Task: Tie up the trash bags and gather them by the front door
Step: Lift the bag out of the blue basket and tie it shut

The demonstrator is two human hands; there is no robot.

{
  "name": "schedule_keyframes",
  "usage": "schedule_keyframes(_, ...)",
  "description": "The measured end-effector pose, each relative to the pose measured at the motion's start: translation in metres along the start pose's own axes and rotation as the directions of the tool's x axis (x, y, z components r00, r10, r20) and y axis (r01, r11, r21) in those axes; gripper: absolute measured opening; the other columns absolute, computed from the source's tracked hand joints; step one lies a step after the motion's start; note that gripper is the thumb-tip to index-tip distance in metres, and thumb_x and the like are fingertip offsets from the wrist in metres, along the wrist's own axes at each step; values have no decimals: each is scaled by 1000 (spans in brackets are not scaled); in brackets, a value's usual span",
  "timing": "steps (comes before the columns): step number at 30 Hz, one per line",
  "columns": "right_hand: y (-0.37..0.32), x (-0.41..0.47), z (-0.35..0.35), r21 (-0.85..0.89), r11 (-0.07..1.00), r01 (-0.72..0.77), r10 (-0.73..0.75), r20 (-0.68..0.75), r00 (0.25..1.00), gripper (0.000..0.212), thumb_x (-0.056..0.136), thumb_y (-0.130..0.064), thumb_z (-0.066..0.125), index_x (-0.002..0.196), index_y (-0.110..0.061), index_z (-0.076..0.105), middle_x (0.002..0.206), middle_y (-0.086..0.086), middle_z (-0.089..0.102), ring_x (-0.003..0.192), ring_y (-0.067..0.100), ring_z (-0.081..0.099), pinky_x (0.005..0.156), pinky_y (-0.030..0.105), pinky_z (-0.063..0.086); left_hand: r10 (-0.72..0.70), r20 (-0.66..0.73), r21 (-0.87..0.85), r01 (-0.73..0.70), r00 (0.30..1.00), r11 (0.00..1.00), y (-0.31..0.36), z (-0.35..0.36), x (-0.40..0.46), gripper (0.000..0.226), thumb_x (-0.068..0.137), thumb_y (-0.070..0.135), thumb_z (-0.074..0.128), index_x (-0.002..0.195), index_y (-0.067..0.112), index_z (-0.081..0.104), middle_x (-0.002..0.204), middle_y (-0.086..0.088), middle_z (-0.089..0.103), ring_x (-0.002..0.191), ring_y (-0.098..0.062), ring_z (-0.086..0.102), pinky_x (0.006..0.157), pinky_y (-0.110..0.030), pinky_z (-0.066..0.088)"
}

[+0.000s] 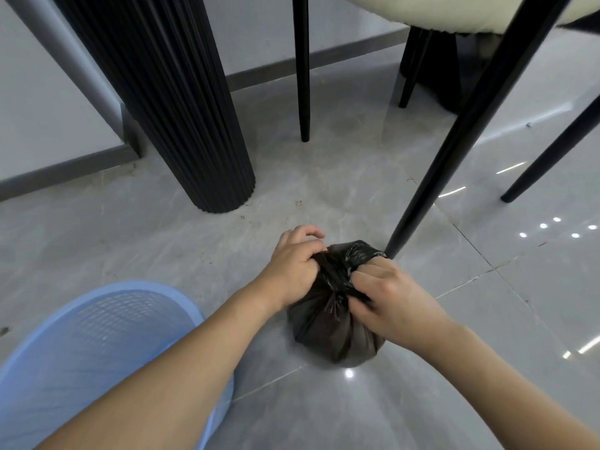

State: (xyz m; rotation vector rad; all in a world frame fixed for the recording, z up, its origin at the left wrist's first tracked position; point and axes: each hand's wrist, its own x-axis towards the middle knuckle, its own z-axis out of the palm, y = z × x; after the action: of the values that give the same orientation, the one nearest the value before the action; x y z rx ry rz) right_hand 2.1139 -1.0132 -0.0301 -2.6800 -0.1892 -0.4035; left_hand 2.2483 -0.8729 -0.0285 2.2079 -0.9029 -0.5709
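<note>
Head view: I see 2 hands working a black trash bag on the floor tiles. Left hand pinches the gathered neck from its side, right hand grips the opposite side; bag sits btwn & under both. Blue mesh bin lies under the left forearm. Black chair leg stands just beyond the right hand.

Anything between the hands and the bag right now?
No. Both the left hand and the right hand already grip the bag at its gathered neck. A chair leg stands just behind it.
</note>
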Motion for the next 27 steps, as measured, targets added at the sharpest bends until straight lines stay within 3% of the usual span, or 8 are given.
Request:
schedule_keyframes(2, 1, -3, 2, -23, 1000, 0, 0, -6, 1000, 23, 78, -13, 59, 62, -14, 43, 61, 0, 47, 64, 20, 43, 67, 22, 34, -33, 68, -142, 43, 997, 989, -6, -2, -2, 31, 90, 2, 44, 89, 25, 64, 102, 2, 66, 113, -17, 45, 115, -37, 21)
schedule_keyframes(5, -2, -9, 6, -84, 996, -20, 16, -56, 998, 22, 80, -15, 59, 63, -14, 45, 63, 0, 48, 67, 22, 47, 70, 29, 43, -100, 82, -72, 106, 992, 992, -7, -5, -5, 31, 89, 12, 38, 85, 38, 54, 87, -1, 65, 99, -25, 55, 93, -44, 46)
schedule_keyframes(8, -7, -14, 8, -204, 975, -90, 54, -175, 983, 17, 84, -17, 56, 68, -13, 54, 70, 0, 51, 82, 26, 52, 78, 39, 44, -68, 42, 137, 62, 997, 989, 2, -3, -9, 30, 90, 12, 33, 94, 35, 53, 87, 1, 66, 91, -22, 55, 86, -34, 41)
schedule_keyframes(15, -7, -17, 11, -250, 950, -187, 137, -208, 969, 13, 84, -21, 58, 88, -15, 68, 123, 8, 48, 118, 33, 41, 98, 49, 37, -191, 55, 214, 175, 980, 961, 10, -7, -11, 30, 89, 10, 33, 97, 26, 57, 86, 4, 63, 86, -21, 54, 81, -33, 37)
schedule_keyframes(19, 4, -11, 5, -91, 988, -122, 122, 0, 992, 15, 87, -21, 49, 81, -12, 60, 84, -1, 64, 88, 16, 59, 100, 37, 40, -116, -10, 223, 115, 993, 968, 2, -3, -7, 29, 91, 9, 34, 106, 20, 57, 107, 4, 53, 104, -19, 43, 96, -34, 37)
schedule_keyframes(21, 2, -8, 1, 103, 959, -263, 256, 75, 964, 8, 86, -20, 50, 79, -18, 48, 70, -7, 52, 71, 5, 49, 80, 24, 43, -30, -77, 134, 40, 997, 990, -1, 0, -6, 30, 91, 6, 36, 109, 16, 58, 116, 6, 51, 108, -14, 40, 98, -28, 36)
schedule_keyframes(24, 0, -11, 4, 358, 832, -424, 408, 122, 905, 23, 85, -10, 57, 96, -25, 44, 72, -5, 56, 59, 9, 48, 56, 20, 37, -73, -74, -104, 65, 995, 992, 2, 2, -5, 27, 93, 4, 36, 100, 22, 55, 96, 3, 60, 89, -12, 53, 75, -25, 44)
schedule_keyframes(27, 1, -14, 11, 417, 791, -448, 444, 113, 889, 34, 83, -9, 60, 109, -26, 48, 87, -5, 63, 74, 11, 57, 70, 25, 46, -166, -58, -166, 155, 984, 974, 0, 4, -2, 24, 95, 9, 34, 95, 26, 52, 83, 2, 62, 76, -14, 58, 64, -31, 46)
